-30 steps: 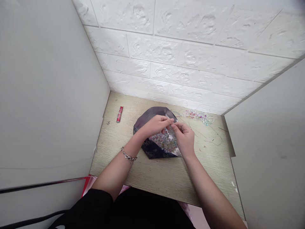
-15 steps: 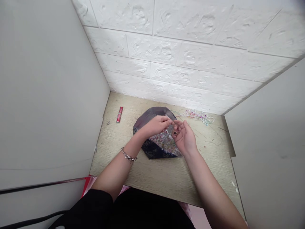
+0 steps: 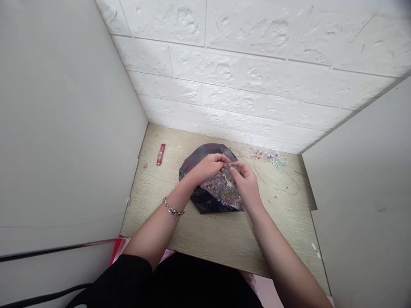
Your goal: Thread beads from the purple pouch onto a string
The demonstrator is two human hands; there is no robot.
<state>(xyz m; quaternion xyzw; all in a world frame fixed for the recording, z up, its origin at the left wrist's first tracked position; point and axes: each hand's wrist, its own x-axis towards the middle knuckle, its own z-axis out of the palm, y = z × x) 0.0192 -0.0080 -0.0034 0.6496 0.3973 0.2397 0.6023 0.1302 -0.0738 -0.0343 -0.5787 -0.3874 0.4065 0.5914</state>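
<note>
An opened dark blue bag (image 3: pixel 212 204) lies in the middle of the table, with many small pink, clear and pale beads (image 3: pixel 221 187) spread in its silvery inside. Above it the fingertips of both hands meet. My left hand (image 3: pixel 210 166), its wrist in a chain bracelet (image 3: pixel 172 208), pinches with thumb and forefinger. Opposite, my right hand (image 3: pixel 246 182) pinches too, thumb and forefinger close to the left fingertips. A tiny whitish spot shows between them, too small to name. Thin thread runs over the table behind the right hand.
Strung beads (image 3: pixel 269 157) lie in a tangle at the back right, by the white brick-patterned wall (image 3: pixel 224 81). A red tube (image 3: pixel 161 154) rests at the back left near small metal bits. Grey panels (image 3: pixel 64 119) rise on both sides of the wooden table (image 3: pixel 205 239).
My right hand has turned from palm up with loosely curled fingers to a pinch against the left fingertips. The dark round spot in its fingers no longer shows. My left hand has barely moved.
</note>
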